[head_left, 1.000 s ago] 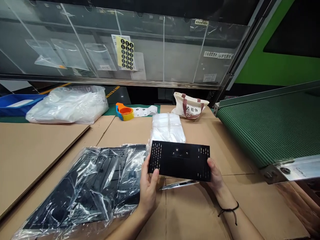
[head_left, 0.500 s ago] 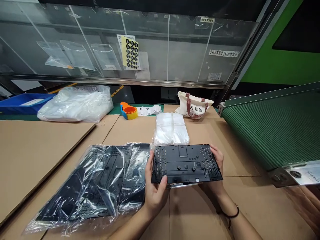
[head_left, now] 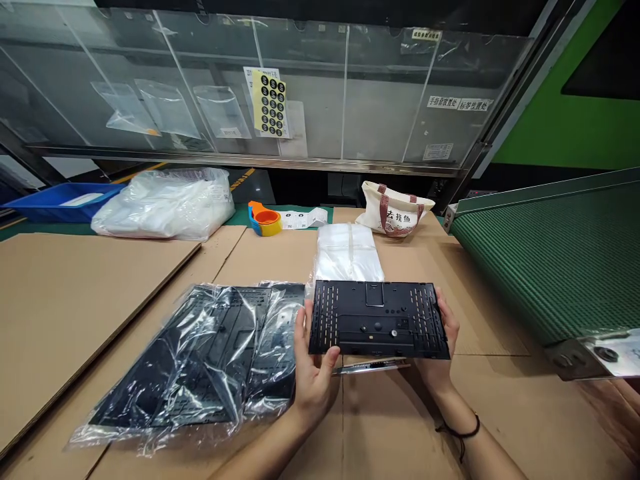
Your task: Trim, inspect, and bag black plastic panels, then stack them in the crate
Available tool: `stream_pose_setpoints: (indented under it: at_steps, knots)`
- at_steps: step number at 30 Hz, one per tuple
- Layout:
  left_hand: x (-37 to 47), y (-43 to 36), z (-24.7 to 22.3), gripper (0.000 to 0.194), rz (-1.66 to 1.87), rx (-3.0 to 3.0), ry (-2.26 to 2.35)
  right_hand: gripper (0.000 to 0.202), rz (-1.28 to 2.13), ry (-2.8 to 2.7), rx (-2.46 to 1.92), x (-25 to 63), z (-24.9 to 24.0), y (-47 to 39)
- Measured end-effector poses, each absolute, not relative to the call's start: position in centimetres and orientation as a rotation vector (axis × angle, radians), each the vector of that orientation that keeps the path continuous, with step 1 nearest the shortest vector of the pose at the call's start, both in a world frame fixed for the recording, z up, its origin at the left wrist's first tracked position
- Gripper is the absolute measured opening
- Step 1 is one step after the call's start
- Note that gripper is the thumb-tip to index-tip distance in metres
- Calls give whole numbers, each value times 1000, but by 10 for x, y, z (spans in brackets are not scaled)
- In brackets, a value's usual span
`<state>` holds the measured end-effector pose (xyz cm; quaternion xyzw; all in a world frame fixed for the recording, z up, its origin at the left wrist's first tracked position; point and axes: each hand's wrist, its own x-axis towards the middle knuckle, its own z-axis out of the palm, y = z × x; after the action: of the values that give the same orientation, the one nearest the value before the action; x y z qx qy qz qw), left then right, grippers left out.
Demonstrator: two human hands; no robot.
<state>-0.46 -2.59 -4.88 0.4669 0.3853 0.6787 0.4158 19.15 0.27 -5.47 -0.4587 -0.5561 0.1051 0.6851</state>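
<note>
A black slotted plastic panel is held up, tilted, above the cardboard-covered table. My left hand grips its left end, thumb on the face. At the right end, my right hand holds the edge, its fingers partly hidden behind the panel. A slim metallic tool shows just below the panel; whether a hand touches it I cannot tell. Black panels in clear plastic bags lie left of my left hand. Just behind the held panel is a stack of clear bags.
Large cardboard covers the left side. Farther back are a blue tray, a bulky plastic bundle, an orange tape dispenser and a cloth bag. A green conveyor runs along the right.
The panel has tipped more upright in my hands, and the metallic tool below it shows more. The whole view has shifted slightly, with the scene moving right.
</note>
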Motion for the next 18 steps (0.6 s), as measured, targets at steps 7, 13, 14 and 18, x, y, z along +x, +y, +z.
stream_pose_setpoints:
  at_steps: [7,13,14,18]
  knots:
    - [-7,-26,-57,89,1684,1359,1001,69,237,-1256,-1129,189,-43,-2]
    - [-8,-27,-63,92,1691,1388,1026,63,297,-1232,-1132,185,-40,0]
    - [-8,-27,-63,92,1693,1383,1041,62,299,-1228,-1137,184,-40,0]
    - [-8,-27,-63,86,1678,1412,1073,63,266,-1226,-1117,183,-41,0]
